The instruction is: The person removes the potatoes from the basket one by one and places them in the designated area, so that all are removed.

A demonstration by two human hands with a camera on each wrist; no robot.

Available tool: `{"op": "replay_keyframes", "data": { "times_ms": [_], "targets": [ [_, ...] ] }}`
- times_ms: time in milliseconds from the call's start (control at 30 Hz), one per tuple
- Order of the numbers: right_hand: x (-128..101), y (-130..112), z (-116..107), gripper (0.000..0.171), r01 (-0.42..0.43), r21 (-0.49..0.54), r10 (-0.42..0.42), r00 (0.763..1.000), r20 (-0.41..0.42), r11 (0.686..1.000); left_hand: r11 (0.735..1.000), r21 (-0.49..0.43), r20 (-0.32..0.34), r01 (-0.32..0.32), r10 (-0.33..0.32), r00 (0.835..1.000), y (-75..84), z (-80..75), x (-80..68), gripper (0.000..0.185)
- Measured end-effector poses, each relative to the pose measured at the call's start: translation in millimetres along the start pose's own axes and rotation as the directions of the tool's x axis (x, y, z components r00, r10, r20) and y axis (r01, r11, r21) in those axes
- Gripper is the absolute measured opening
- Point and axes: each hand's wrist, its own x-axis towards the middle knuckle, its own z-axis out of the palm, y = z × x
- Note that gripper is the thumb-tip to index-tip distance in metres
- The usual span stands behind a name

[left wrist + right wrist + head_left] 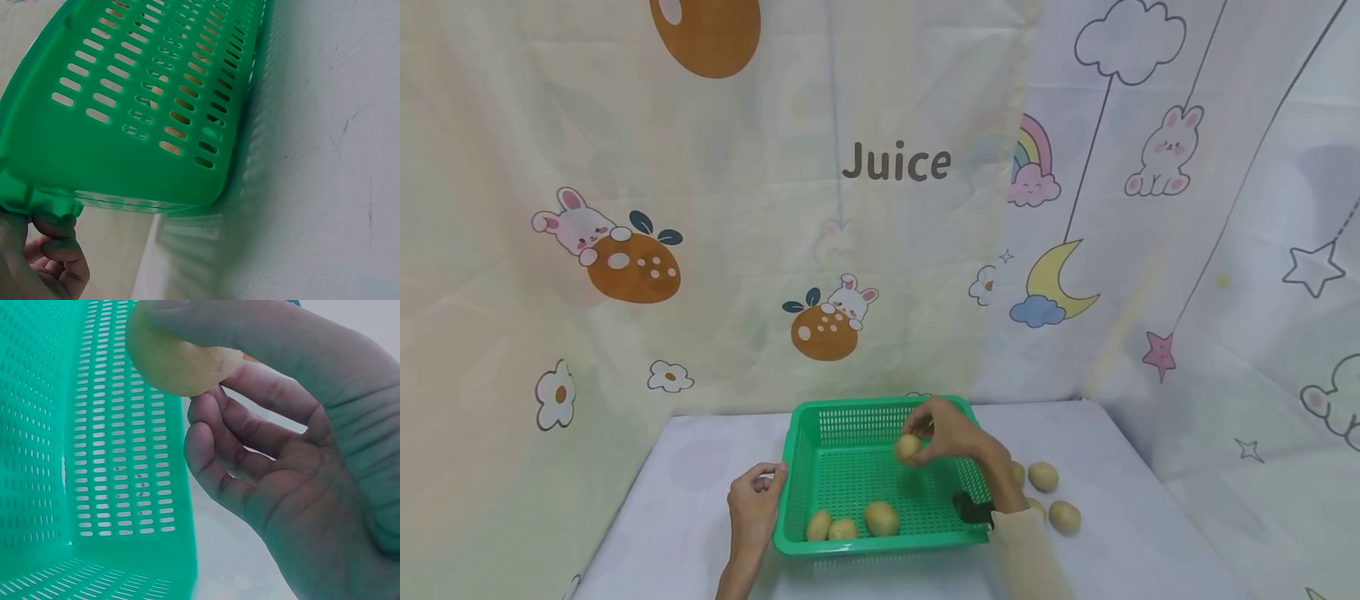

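We have the right hand (951, 433) poised above the green basket (820, 546), its grip pinched around a potato (907, 447) held between the thumb and fingertips (206, 406), as the right wrist view shows plainly; the potato hangs over the far half of the basket, clear of the mesh floor. Our left hand (754, 504) steadies the basket at its left rim, fingers (59, 247) curled under the lip at the corner, so that grip is closed on the basket itself. Three potatoes (882, 518) already lie along the near wall inside, side by side, and a few more potatoes (1043, 477) sit on the white desk (1150, 533) just right of the basket, behind our right forearm. To do this step well, we judge it best to lower the held potato close to the floor of the basket before easing the fingers apart, so it settles rather than bounces or rolls into the others. We should aim for the bare mesh in the middle and keep the left hand firm on the rim so the light basket does not slide.
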Motion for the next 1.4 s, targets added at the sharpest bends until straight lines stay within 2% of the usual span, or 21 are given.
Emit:
{"op": "replay_keyframes", "data": {
  "times_ms": [267,533,1033,1400],
  "targets": [
    [-13.3,-6.4,-2.4,0.029,0.024,0.011,-0.024,0.999,-0.038,1.0,1.0,0.013,0.003,0.009,-0.009,1.0,0.2,0.9,0.6,0.027],
    [-31.8,-20.2,-12.9,0.03,-0.015,0.058,0.016,1.0,-0.017,0.998,1.0,0.022,-0.001,0.0,0.0,1.0,-1.0,0.6,1.5,0.027],
    [-63.6,-18.4,-29.0,0.033,-0.026,-0.011,0.024,0.996,-0.091,1.0,0.999,0.035,0.004,0.027,-0.027,1.0,-1.5,0.6,2.1,0.028],
    [-78.7,-15.8,-37.1,0.03,-0.018,-0.021,0.016,0.995,-0.103,1.0,0.999,0.038,0.004,0.029,-0.029,1.0,1.8,-0.1,1.7,0.028]
  ]
}}
